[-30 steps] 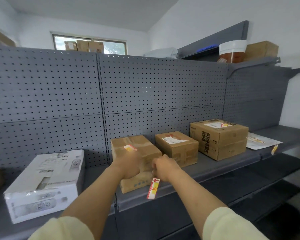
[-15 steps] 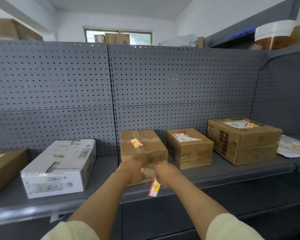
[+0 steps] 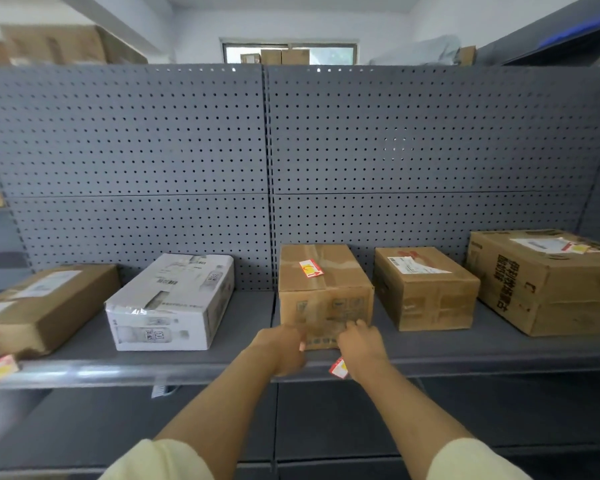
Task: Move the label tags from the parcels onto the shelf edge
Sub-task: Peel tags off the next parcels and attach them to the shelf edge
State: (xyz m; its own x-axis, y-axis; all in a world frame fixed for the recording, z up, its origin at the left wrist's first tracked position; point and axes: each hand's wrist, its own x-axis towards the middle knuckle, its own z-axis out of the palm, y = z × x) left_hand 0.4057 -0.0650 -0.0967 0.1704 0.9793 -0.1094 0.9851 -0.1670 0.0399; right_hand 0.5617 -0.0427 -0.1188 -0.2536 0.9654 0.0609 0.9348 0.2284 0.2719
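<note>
Right hand [image 3: 361, 346] is pinching a red-and-yellow label tag [image 3: 339, 368] against the shelf edge [image 3: 482, 363], directly in front of the middle brown parcel [image 3: 326, 299]. Left hand [image 3: 284, 351] is sitting curled just beside it at the edge; can't tell whether it's gripping anything. A second tag [image 3: 310, 268] is lying on that parcel's top.

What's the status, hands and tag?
Left hand, right hand at shelf edge, grips unclear. Red tag under right hand. Second tag on box top. Nothing blocking.
</note>
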